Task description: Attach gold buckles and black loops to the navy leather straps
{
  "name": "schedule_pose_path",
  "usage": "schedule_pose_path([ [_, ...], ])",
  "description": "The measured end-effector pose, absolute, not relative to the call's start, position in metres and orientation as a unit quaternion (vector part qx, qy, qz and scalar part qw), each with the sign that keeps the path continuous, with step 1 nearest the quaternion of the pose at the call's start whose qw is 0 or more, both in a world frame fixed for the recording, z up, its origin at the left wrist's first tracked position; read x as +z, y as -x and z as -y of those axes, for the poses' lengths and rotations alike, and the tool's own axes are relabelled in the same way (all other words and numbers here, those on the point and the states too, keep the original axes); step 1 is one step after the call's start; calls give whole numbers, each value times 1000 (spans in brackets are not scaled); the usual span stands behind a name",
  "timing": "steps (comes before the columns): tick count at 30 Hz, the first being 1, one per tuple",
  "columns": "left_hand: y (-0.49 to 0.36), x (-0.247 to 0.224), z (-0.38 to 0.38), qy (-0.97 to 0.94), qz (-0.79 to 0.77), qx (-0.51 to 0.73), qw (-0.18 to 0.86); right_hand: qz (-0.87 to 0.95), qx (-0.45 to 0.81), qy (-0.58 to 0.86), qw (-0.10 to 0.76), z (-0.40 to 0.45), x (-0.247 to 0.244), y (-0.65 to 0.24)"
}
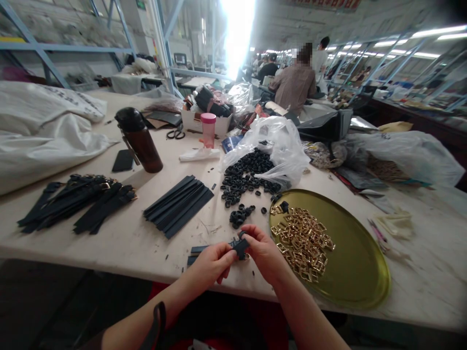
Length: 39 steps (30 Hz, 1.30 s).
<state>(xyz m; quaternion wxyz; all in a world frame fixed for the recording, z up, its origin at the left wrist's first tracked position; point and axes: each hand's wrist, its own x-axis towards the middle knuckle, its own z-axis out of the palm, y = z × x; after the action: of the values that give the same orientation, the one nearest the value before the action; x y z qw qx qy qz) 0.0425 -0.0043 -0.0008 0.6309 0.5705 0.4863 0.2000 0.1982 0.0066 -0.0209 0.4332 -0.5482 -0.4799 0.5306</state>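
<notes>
My left hand [213, 265] is closed on a dark strap [240, 248], pinching it near its end. At that end, my right hand [263, 250] pinches a small black loop [242, 235] between thumb and fingers. A bit of gold metal shows just below the strap; its shape is partly hidden. More dark straps [197, 250] lie under and beside my left hand. Just beyond my hands is a small group of black loops [239, 216], with a larger heap [251, 170] behind it. Gold buckles [302, 238] lie piled on the round tray [359, 257] to the right.
A stack of flat straps [178, 204] and bundles of buckled straps [73, 201] lie to the left. Farther back are a brown bottle [140, 141], a phone [123, 161], scissors [175, 134], a pink cup [208, 130] and a plastic bag [279, 141]. A person [296, 85] is beyond the table.
</notes>
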Motion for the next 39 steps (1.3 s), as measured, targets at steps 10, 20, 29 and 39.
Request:
schedule_pose_path([
  [10,-39,1,7,-636,-545,198,509,255,626,498,543,3,-28,-193],
  [20,-54,-11,13,-564,-544,235,574,286,578,508,571,19,-41,-179],
  [29,-42,11,12,-718,-502,145,459,401,560,488,537,27,-39,-194],
  [39,-40,2,17,-665,-487,191,533,417,589,430,543,35,-39,-185],
])
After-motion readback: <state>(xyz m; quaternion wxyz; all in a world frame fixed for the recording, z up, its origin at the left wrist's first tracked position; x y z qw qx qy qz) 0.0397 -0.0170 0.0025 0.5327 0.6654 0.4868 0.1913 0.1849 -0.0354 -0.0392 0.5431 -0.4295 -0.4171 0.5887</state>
